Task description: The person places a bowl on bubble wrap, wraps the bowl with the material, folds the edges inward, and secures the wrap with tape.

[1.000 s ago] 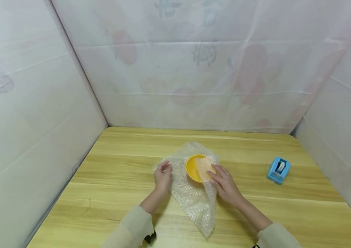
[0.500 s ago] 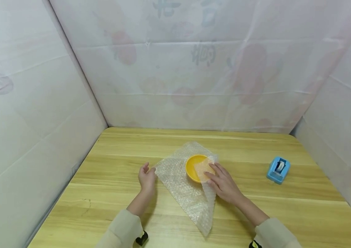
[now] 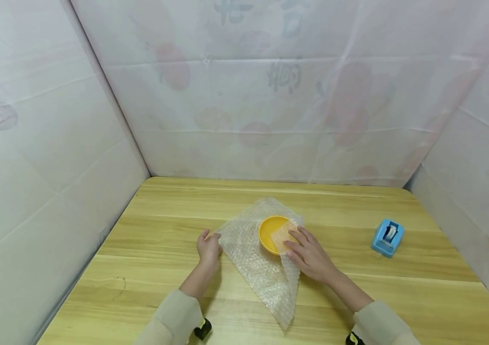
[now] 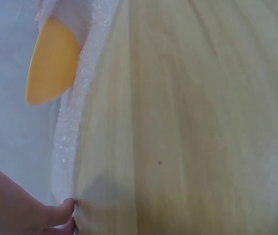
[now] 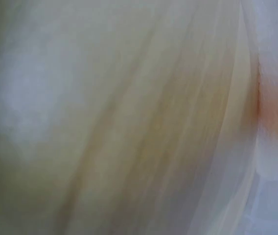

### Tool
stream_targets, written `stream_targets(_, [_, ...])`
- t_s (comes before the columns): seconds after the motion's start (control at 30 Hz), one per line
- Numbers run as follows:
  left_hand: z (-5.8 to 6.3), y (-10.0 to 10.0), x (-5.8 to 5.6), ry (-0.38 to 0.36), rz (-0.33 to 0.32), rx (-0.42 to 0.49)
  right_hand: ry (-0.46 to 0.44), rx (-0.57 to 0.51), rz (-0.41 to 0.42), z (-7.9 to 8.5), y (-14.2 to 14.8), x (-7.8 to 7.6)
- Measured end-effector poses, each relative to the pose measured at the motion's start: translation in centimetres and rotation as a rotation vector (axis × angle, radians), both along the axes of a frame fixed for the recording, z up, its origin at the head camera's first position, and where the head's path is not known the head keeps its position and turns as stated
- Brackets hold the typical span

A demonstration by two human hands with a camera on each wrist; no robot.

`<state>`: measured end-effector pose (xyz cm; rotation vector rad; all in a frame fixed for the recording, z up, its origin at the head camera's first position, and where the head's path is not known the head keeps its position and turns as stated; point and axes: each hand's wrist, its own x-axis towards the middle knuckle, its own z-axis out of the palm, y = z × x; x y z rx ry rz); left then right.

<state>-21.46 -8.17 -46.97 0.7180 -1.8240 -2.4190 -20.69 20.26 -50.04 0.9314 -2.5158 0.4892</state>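
Note:
A yellow bowl point(image 3: 269, 234) sits on a sheet of bubble wrap point(image 3: 244, 249), which lies with its corners pointing out. The right corner of the wrap is folded over the bowl's right side. On that flap rest the fingers of my right hand point(image 3: 311, 255), pressing it against the bowl. My left hand point(image 3: 208, 249) pinches the left corner of the sheet between thumb and finger. In the left wrist view the fingertips point(image 4: 66, 210) meet right at the sheet's edge, with the bowl point(image 4: 55, 63) farther off. The right wrist view catches mostly blurred tabletop and a strip of wrap point(image 5: 276, 152).
A blue tape dispenser point(image 3: 388, 237) stands on the right part of the wooden table point(image 3: 162, 206). Pale printed cloth walls point(image 3: 236, 158) enclose the table at the back and both sides.
My left hand has moved left from beside the bowl to the wrap's left corner and taken hold of it; that corner now lies flatter. My right hand stays on the flap.

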Motion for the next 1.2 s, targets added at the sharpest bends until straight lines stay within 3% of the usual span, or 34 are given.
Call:
stream_targets(0.4, [-0.5,0.5,-0.7,-0.023,0.005,-0.055,-0.086,0.017,-0.025,-0.1,0.0,0.1])
stream_targets(0.77, [-1.1,0.3,-1.2,-0.023,-0.143,-0.217,-0.064,0.021,-0.012,-0.1,0.1,-0.2])
stream_targets(1.0, [-1.6,0.3,-1.6,-0.002,-0.083,-0.411,-0.032,0.028,0.002,0.0,0.1,-0.3])
stream_targets(1.2, [-1.7,0.6,-1.8,0.041,-0.030,-0.407,-0.061,0.053,-0.015,0.1,0.2,-0.1])
